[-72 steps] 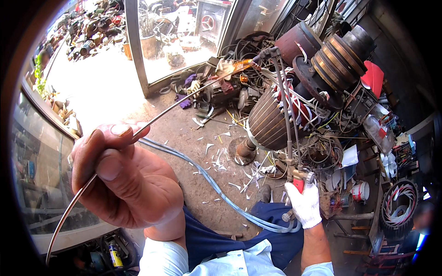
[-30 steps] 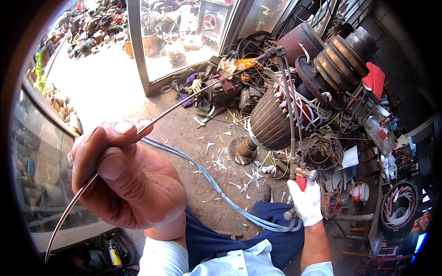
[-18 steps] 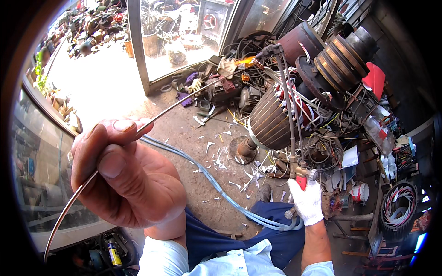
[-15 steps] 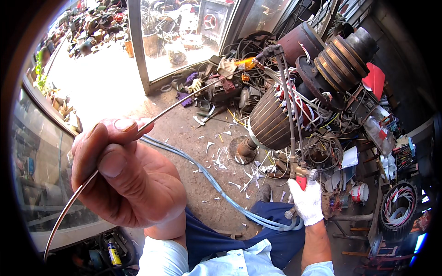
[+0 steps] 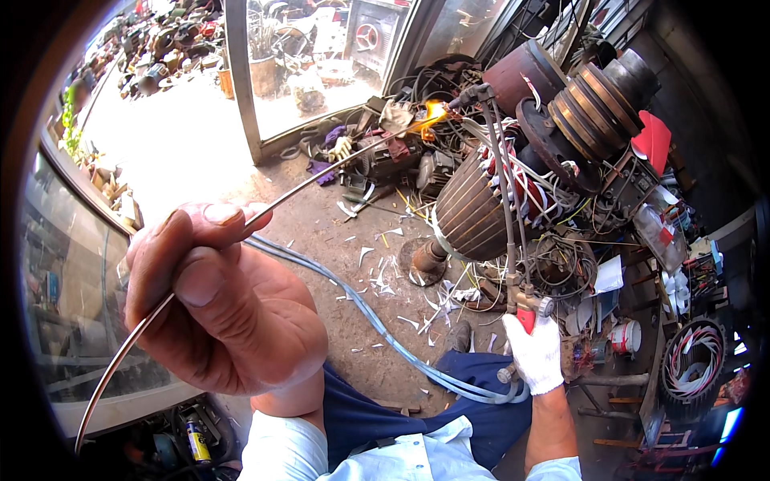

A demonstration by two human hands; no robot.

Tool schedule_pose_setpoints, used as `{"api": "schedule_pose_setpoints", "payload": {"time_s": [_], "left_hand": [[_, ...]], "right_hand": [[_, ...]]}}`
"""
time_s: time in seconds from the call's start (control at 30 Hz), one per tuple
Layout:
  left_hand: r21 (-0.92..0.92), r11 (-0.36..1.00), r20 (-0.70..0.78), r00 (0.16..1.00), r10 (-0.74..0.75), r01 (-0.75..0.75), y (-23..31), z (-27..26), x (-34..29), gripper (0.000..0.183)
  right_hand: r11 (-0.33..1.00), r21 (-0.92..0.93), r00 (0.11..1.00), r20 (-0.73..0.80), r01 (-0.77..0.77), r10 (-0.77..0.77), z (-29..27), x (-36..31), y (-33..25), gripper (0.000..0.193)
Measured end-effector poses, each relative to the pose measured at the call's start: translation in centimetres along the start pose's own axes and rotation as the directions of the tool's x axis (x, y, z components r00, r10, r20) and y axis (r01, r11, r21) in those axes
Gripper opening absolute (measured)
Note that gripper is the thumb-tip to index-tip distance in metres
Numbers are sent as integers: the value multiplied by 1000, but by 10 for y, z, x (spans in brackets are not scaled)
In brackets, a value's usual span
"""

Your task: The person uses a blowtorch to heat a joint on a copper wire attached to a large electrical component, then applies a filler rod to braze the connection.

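Note:
My bare left hand [image 5: 233, 313] pinches a long thin metal rod [image 5: 337, 167] between thumb and fingers. The rod's near end curves down past my wrist, while its far tip reaches the yellow-orange flame [image 5: 434, 115]. In a white glove, my right hand [image 5: 536, 353] grips the red handle of a gas torch [image 5: 508, 232]. Two metal tubes run up from that handle to the torch head, where the flame burns toward the left. Right behind the torch stands a tilted motor rotor [image 5: 472, 208] with white-sleeved wires and copper-coloured rings [image 5: 595, 112]. The exact spot being heated is hard to make out.
Blue-grey hoses [image 5: 353, 295] cross the floor to the torch. White scraps [image 5: 385, 280] litter the concrete. Gloves, cables and old motor parts [image 5: 385, 156] pile up by the glass door frame [image 5: 241, 80]. A wound stator [image 5: 695, 365] stands at the right.
The flame has grown brighter and flares wider around the rod's tip. The torch head has dipped slightly. Both hands have hardly moved and keep their grips.

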State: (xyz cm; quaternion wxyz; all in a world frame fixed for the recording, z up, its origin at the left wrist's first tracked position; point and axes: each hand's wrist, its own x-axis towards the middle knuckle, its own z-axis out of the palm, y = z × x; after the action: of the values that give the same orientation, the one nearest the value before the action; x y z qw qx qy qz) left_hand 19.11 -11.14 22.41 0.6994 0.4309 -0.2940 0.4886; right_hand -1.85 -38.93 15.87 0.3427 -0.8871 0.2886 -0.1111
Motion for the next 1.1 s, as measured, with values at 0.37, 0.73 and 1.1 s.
{"api": "schedule_pose_setpoints", "payload": {"time_s": [0.37,0.73,1.1], "left_hand": [[5,1000,-11,1000,-9,9,1,1,0,26],[15,1000,-7,1000,0,0,0,1,0,26],[2,1000,-24,1000,0,0,-1,3,-1,27]], "right_hand": [[960,-172,974,-14,221,-227,2,-1,18,40],[976,-104,980,-32,193,-197,5,2,8,40],[995,-49,996,-29,88,-90,5,-11,5,34]]}}
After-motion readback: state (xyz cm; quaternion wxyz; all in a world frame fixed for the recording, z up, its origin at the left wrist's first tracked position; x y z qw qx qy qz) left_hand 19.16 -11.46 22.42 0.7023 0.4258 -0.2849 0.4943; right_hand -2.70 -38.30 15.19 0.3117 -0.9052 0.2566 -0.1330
